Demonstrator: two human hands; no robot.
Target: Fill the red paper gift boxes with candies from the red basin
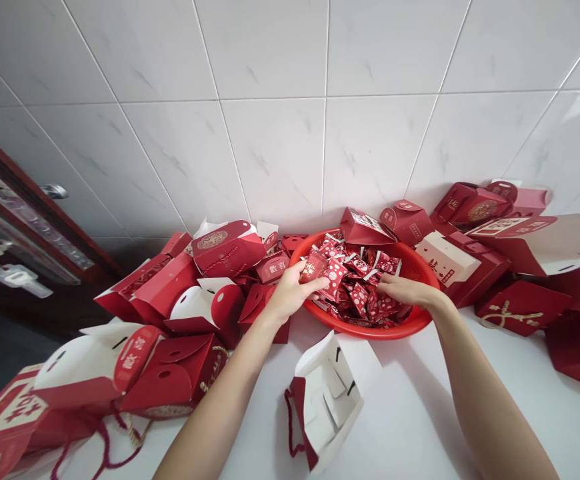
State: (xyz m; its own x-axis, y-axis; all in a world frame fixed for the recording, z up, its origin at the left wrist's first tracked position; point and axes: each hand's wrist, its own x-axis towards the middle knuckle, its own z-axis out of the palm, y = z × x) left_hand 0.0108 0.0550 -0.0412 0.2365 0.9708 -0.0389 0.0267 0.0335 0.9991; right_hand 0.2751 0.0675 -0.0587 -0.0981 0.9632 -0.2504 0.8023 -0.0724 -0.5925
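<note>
A red plastic basket point(420, 327) full of small red wrapped candy packets point(357, 300) stands against the wall. My left hand point(293, 288) is at the basket's left rim, closed on a red candy packet point(331, 275) between thumb and fingers. Inside the basket on the right, my right hand point(403, 291) reaches among the packets; its fingertips are partly hidden, and what they grip, if anything, cannot be made out. Between my forearms lies an open gift box point(331, 400), white inside and red outside, with a dark red cord handle.
Several red gift boxes point(170, 373) crowd the table on the left, some with flaps up. More red boxes point(523, 307) are piled on the right. A tiled wall point(270, 153) rises behind. At far left, keys point(20, 280) hang from a dark red door.
</note>
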